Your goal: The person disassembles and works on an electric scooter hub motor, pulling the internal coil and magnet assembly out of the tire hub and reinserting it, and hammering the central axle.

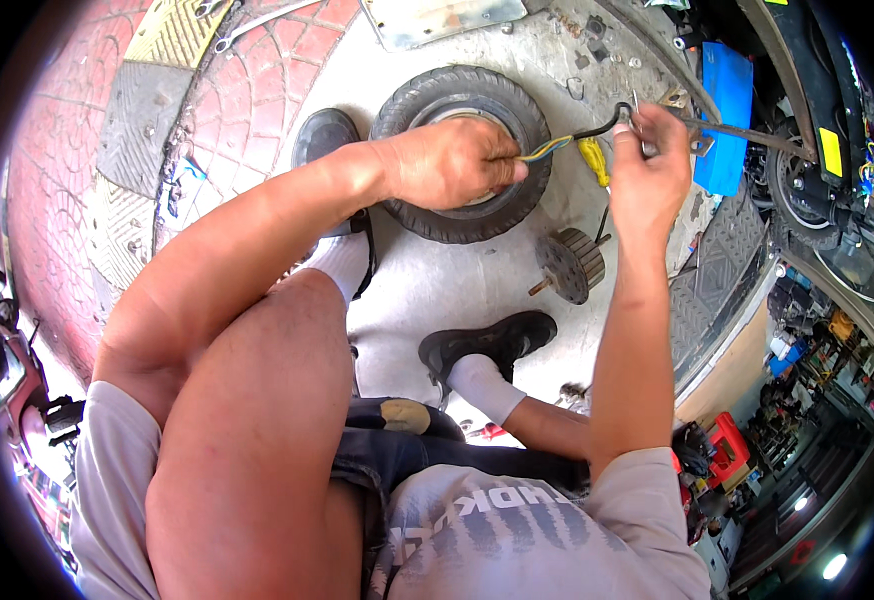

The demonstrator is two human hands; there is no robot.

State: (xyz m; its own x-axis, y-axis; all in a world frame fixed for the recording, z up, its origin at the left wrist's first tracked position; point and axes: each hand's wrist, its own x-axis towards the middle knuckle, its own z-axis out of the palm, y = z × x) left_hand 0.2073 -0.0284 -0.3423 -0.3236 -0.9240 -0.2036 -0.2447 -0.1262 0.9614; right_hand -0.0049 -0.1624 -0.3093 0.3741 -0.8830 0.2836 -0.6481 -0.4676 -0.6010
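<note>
Over a small wheel with a black tyre (419, 215), my left hand (455, 163) is closed, pinching a bundle of thin coloured wires (547, 149), yellow and blue among them. The wires come out of a black cable (597, 130) that curves across to my right hand (649, 170). That hand is closed at the cable's other end, beside a small metal piece I cannot make out clearly. Below the cable lies a yellow-handled screwdriver (593, 158). A round, slotted motor core (573, 265) with a shaft rests on the floor nearer to me, apart from both hands.
My shoes stand beside the wheel, a black one (487, 340) on the near side. A metal plate (442, 20) and small loose parts lie at the far side. A blue panel (725, 120) and a vehicle frame stand right; a rubber ramp (147, 120) and a wrench (257, 22) lie left.
</note>
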